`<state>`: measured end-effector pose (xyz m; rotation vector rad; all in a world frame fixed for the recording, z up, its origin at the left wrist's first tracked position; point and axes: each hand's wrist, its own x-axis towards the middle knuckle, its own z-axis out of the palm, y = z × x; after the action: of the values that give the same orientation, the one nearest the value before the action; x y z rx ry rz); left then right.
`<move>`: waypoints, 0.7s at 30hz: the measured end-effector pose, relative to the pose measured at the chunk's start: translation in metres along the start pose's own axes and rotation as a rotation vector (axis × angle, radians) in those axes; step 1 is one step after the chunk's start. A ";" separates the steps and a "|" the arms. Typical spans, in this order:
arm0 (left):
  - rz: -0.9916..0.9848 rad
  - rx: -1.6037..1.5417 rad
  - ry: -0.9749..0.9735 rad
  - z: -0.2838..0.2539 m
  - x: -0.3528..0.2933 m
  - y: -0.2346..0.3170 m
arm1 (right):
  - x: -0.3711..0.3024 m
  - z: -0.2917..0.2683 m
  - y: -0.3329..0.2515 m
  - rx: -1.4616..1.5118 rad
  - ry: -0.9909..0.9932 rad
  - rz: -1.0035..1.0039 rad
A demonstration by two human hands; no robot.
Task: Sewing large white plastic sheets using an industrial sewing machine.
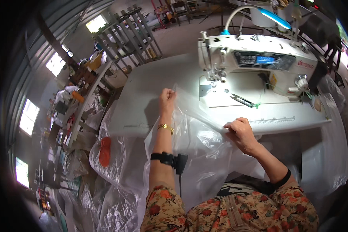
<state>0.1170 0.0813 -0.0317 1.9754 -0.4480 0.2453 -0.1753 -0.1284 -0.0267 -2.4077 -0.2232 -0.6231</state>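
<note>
OK so the clear plastic sheet (199, 137) is stretched over the worktop (143, 87) edge, left hand (167, 102) and right hand (241, 134) fingers both pinching it, seemingly spread but not under the sewing machine (255, 58) yet (can't make out any stitches).

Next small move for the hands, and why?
I'd probably slide the clear, wrinkled plastic sheet rightward and slightly away, toward the needle end of the white electronic sewing machine. The left hand and right hand seem to pinch its edge, which runs between them, left of and nearer than the lit needle.
</note>
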 end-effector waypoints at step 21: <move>0.124 -0.558 -0.385 -0.013 -0.139 0.206 | 0.009 -0.073 -0.063 0.445 0.264 0.221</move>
<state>-0.0943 0.0427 0.0934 1.4416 -0.7935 -0.1775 -0.2145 -0.1235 0.0617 -1.8705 0.0177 -0.6965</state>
